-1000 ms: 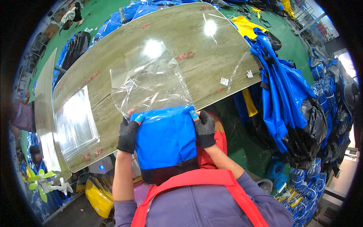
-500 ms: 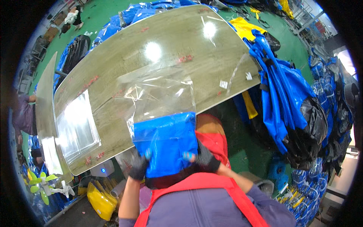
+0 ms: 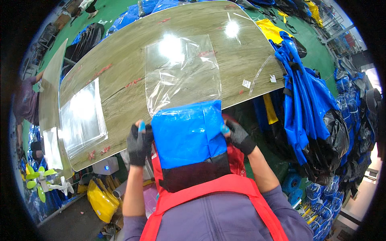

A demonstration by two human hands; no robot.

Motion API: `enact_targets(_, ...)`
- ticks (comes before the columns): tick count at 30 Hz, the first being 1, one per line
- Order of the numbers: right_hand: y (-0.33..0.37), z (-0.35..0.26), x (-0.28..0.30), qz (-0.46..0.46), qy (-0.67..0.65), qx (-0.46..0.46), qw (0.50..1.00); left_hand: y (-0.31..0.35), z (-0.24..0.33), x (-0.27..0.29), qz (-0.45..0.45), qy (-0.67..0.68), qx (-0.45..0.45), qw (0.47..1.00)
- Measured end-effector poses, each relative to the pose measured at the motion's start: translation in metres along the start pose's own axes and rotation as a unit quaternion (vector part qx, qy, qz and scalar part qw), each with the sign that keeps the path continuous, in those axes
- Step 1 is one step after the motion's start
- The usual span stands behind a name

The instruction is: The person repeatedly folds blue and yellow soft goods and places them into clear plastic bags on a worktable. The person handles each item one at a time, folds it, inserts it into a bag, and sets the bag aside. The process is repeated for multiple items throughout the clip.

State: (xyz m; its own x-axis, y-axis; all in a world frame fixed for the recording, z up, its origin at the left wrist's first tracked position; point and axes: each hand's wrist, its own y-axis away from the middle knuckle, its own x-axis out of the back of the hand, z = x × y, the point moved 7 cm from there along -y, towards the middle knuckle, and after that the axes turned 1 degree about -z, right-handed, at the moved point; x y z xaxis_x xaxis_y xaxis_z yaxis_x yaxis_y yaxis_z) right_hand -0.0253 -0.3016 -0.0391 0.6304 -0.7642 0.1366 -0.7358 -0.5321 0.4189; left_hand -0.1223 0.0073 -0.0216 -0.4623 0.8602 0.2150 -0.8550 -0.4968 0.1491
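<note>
Blue, faintly glossy sheeting with a black lower band forms the folded bundle (image 3: 188, 134), situated between the near edge of the desk (image 3: 124, 60) and the person (image 3: 185, 219); whether its upper part rests on the desk cannot be told. Judged by its look, the bundle is light, soft and pliable, somewhat slippery on its smooth face and hardly fragile. Its two side edges, where the layers stack, should offer the surest hold. The left hand (image 3: 138, 145) stands at the left edge, thumb raised clear of the blue face; its fingers are bent, and whether they pinch cannot be told. The right hand (image 3: 239, 136) is at the right edge, thumb tip close against it, other fingers partly hidden; its grip likewise cannot be told. Both hands wear black, grey-textured gloves (image 3: 137, 156). Beyond the bundle's straight upper edge, a roughly rectangular clear bag (image 3: 185, 76) spreads over the wood-grained desk, thin, creased and reflective, probably easily wrinkled. Flatter clear film (image 3: 82, 124) lies farther left.
</note>
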Motion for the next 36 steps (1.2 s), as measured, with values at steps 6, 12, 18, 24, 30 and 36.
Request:
enact_targets(6,-0.02,-0.009,0.01,0.089,-0.026,0.046,0.995,-0.03,-0.006,-0.033,-0.11,0.059,0.066,0.99)
enact_targets(12,0.003,-0.023,-0.01,0.07,-0.127,0.061,0.988,0.002,-0.015,-0.035,-0.127,0.122,0.067,0.982)
enact_targets(18,0.04,0.014,-0.033,0.042,-0.163,-0.067,0.983,0.033,-0.034,-0.035,-0.044,-0.065,0.023,0.997)
enact_targets(24,0.037,0.016,-0.026,0.039,-0.177,-0.034,0.983,0.022,-0.042,-0.028,-0.059,0.021,0.0,0.998)
enact_targets(30,0.044,0.014,-0.021,0.098,-0.128,-0.007,0.987,0.05,-0.034,-0.027,-0.04,-0.256,-0.078,0.963)
enact_targets(36,0.044,0.01,-0.022,0.065,-0.134,-0.024,0.989,0.056,-0.053,-0.031,-0.102,-0.185,-0.056,0.976)
